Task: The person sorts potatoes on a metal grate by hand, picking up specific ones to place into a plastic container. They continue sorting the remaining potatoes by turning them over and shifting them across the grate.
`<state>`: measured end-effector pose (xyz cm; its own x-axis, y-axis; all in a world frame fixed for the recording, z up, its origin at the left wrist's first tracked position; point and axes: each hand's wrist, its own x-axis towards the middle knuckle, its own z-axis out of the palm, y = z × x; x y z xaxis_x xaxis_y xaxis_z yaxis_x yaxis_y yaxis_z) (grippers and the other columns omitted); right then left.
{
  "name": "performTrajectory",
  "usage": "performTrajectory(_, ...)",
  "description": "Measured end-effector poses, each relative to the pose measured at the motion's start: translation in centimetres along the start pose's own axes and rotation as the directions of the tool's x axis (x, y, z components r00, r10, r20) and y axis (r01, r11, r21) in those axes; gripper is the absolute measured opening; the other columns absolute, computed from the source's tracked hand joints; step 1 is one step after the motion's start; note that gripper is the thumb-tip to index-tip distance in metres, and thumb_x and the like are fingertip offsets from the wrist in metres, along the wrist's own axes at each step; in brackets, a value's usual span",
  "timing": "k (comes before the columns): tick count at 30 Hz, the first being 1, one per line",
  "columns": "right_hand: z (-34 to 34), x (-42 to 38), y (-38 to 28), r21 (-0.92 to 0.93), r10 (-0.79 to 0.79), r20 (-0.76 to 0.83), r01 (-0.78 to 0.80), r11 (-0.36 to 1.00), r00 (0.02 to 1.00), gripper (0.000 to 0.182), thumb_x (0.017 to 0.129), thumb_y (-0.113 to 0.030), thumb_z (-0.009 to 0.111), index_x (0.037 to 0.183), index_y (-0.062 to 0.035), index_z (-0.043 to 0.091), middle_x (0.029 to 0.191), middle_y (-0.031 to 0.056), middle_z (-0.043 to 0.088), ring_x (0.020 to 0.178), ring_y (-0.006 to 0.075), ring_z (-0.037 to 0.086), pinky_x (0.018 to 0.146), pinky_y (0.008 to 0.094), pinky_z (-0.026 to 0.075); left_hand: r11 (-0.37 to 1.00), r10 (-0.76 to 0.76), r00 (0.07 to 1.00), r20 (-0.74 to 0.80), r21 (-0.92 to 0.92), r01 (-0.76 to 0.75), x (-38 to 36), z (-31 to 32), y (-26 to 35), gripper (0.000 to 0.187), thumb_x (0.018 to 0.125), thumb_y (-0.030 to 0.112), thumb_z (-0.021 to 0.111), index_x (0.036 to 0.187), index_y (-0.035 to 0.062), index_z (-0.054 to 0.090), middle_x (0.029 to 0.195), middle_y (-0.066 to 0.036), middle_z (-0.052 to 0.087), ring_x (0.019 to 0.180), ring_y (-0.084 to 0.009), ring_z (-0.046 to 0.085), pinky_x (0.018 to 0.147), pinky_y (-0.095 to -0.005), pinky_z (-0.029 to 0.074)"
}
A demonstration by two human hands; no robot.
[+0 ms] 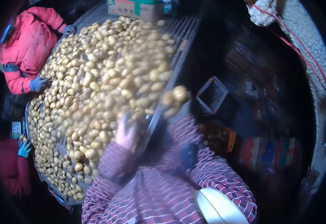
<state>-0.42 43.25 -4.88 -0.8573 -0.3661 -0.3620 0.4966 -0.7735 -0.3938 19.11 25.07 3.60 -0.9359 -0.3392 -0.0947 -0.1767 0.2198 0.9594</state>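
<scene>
A broad heap of potatoes [92, 80] covers the sorting table in front of me. My left hand [126, 133] reaches into the near right side of the heap, its fingers apart and blurred against the potatoes. On the right, my other plaid sleeve [185, 128] stretches forward past the table's edge. At its end is my right hand [183, 111], grey and smeared, mostly hidden by a few large potatoes [174, 98] that it holds up near the metal rim. A dark blue band or cuff [188, 155] shows by that arm.
Two people work across the table, one in a red jacket [28, 44], one with a turquoise glove [24, 148]. A cardboard box [137, 9] stands at the far end. On the right are an empty-looking crate frame [212, 95], an orange-edged crate [228, 140] and a striped bag [267, 153].
</scene>
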Motion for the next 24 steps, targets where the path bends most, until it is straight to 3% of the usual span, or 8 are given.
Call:
performTrajectory(6,-10.8,6.8,-21.4,0.16,-0.351,-0.128,0.369,0.916,0.928,0.027,0.092,-0.029,0.054,0.088,-0.0042,0.064,0.088,0.0088,0.065,0.073,0.0196,0.059,0.069,0.0302,0.054,0.899,0.185,0.965,-0.188,0.429,-0.088,-0.2,-3.9,-7.3,0.044,0.089,0.008,0.063,0.131,0.003,0.054,0.137,-0.017,0.051,0.131,-0.0303,0.047,0.11,-0.0394,0.037)
performTrajectory(8,-12.5,6.8,-24.4,0.039,-0.35,-0.236,0.369,0.929,0.907,0.026,0.093,-0.029,0.054,0.094,-0.004,0.062,0.092,0.0095,0.065,0.078,0.0208,0.059,0.073,0.0311,0.053,0.826,0.293,0.905,-0.307,0.558,-0.078,-1.5,-5.8,-8.4,0.048,0.083,0.024,0.065,0.128,0.009,0.057,0.136,-0.02,0.05,0.131,-0.0392,0.042,0.111,-0.0507,0.031)
performTrajectory(10,-12.5,6.1,-24.3,-0.218,-0.306,-0.343,0.242,0.946,0.888,0.028,0.094,-0.028,0.054,0.108,-0.004,0.058,0.101,0.0109,0.065,0.088,0.0238,0.06,0.081,0.0333,0.051,0.522,0.173,0.941,-0.291,0.837,0.163,-3.1,-9.1,-9.2,0.054,0.081,0.033,0.066,0.13,0.0114,0.056,0.14,-0.019,0.047,0.135,-0.0406,0.036,0.112,-0.0568,0.025)
performTrajectory(13,-9.4,6.3,-19.7,-0.53,-0.19,-0.253,0.028,0.848,0.949,0.04,0.096,-0.028,0.054,0.128,-0.0039,0.052,0.114,0.0131,0.064,0.104,0.0283,0.061,0.092,0.0366,0.049,0.405,-0.043,0.9,-0.434,0.816,0.413,-6.8,-12.8,-11.7,0.071,0.078,0.039,0.071,0.139,0.0115,0.047,0.147,-0.016,0.039,0.14,-0.0401,0.029,0.115,-0.0542,0.02)
performTrajectory(18,6.6,1.3,2.1,-0.945,-0.066,0.294,0.3,0.132,0.954,0.051,0.08,-0.003,0.071,0.129,-0.0013,0.055,0.128,0.0139,0.057,0.112,0.0212,0.058,0.094,0.0347,0.049,0.55,0.036,0.884,-0.466,0.748,0.372,-10.7,-14.0,-15.2,0.073,0.075,0.036,0.076,0.139,0.0115,0.048,0.145,-0.019,0.04,0.135,-0.0413,0.034,0.113,-0.0516,0.028)
performTrajectory(20,8.4,1.1,9.1,-0.646,0.2,0.71,0.737,-0.198,0.675,0.06,0.078,-0.011,0.074,0.133,-0.0051,0.051,0.122,0.0132,0.058,0.114,0.0253,0.056,0.098,0.0363,0.047,0.564,0.004,0.866,-0.5,0.716,0.411,-11.2,-13.1,-13.0,0.075,0.073,0.032,0.078,0.139,0.0119,0.048,0.147,-0.018,0.037,0.137,-0.0418,0.03,0.113,-0.0523,0.028)
performTrajectory(21,12.3,-1.1,10.9,-0.403,0.442,0.653,0.776,-0.484,0.615,0.062,0.077,-0.02,0.075,0.134,-0.0103,0.052,0.125,0.014,0.055,0.12,0.0282,0.052,0.105,0.0384,0.043,0.569,-0.002,0.859,-0.512,0.706,0.421,-11.6,-12.8,-13.2,0.074,0.075,0.037,0.076,0.139,0.0111,0.049,0.148,-0.018,0.036,0.138,-0.0418,0.029,0.113,-0.0527,0.028)
performTrajectory(24,13.9,-0.8,16.5,0.004,0.692,0.501,0.798,-0.602,0.519,0.064,0.077,-0.038,0.072,0.135,-0.0227,0.048,0.137,0.0132,0.045,0.131,0.033,0.039,0.108,0.0534,0.033,0.569,-0.031,0.843,-0.536,0.684,0.456,-12.6,-12.4,-13.8,0.076,0.076,0.044,0.073,0.14,0.0114,0.048,0.149,-0.017,0.036,0.141,-0.0396,0.025,0.115,-0.0546,0.023)
